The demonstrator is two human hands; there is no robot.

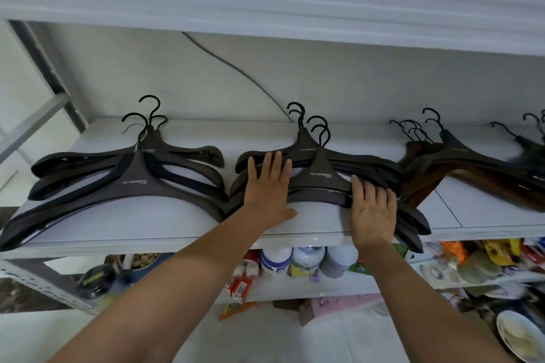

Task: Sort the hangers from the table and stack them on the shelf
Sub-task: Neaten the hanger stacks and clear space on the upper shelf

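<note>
Both forearms reach up from below. The right hand [373, 209] lies flat, fingers spread, on the right arm of the middle stack of hangers [317, 174]. The left hand [269, 186] presses its left arm with straight fingers. Neither hand grips. These dark, broad-shouldered hangers with black hooks lie overlapped on the white shelf [177, 224], between a similar left stack [138, 177] and brown wooden hangers [427, 174].

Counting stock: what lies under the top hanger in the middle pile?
More dark hangers, arms fanning out rightward. The left hand and right hand cover parts; exact count is hidden.
</note>
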